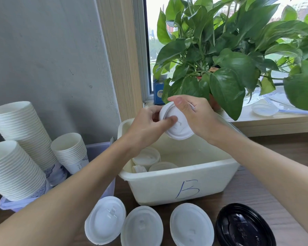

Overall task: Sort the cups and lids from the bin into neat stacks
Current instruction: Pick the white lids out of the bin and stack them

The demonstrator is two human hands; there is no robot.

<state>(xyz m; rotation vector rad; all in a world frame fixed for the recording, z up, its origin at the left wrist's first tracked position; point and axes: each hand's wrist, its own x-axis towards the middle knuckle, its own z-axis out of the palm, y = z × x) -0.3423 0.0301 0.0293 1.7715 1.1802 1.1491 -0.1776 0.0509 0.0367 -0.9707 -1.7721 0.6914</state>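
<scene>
White plastic, a small nested batch of lids [176, 125] is held tilted above the far half of the bin [167, 185], clear of everything inside it. The left hand [148, 126] pinches the batch at its left rim, thumb across the face and fingers behind; the right hand [196, 114] clamps the right side, thumb over the top edge. Both are closed on the lids.

The step in hand looks like squaring this batch before setting it down. To do it well, squeeze lightly round the rims so the edges line up, turn the batch flat, then check its shape against the piles on the near table: three white lid stacks [142, 226] and one black lid stack [244, 226] to the right. Lower it straight onto the matching pile.

More lids [146, 157] lie in the bin's near left corner. Cup stacks [20, 142] lean at the left.
</scene>
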